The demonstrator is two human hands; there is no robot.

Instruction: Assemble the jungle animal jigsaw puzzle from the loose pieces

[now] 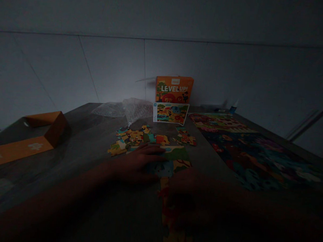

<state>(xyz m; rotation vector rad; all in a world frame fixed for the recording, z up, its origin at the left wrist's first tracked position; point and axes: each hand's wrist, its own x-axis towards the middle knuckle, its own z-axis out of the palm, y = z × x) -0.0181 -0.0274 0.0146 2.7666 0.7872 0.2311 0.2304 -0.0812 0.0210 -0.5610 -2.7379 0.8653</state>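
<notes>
A partly joined jigsaw puzzle (177, 153) lies on the table in front of me, with green land, a blue animal and an orange strip running towards me. My left hand (139, 162) rests flat over its left side, fingers stretched out to the right. Low over the strip, my right hand (188, 192) is curled, its fingertips lost in the dark; what it grips cannot be made out. Loose puzzle pieces (136, 136) are heaped beyond my left hand. A smaller group of pieces (186, 137) lies behind the puzzle.
A picture card (171, 113) leans before the orange puzzle box (174, 89) at the back. Clear plastic wrap (136, 109) lies beside them. An orange box tray (22, 149) stands left. Large assembled puzzles (250, 156) cover the right side, with a small bottle (233, 107) behind.
</notes>
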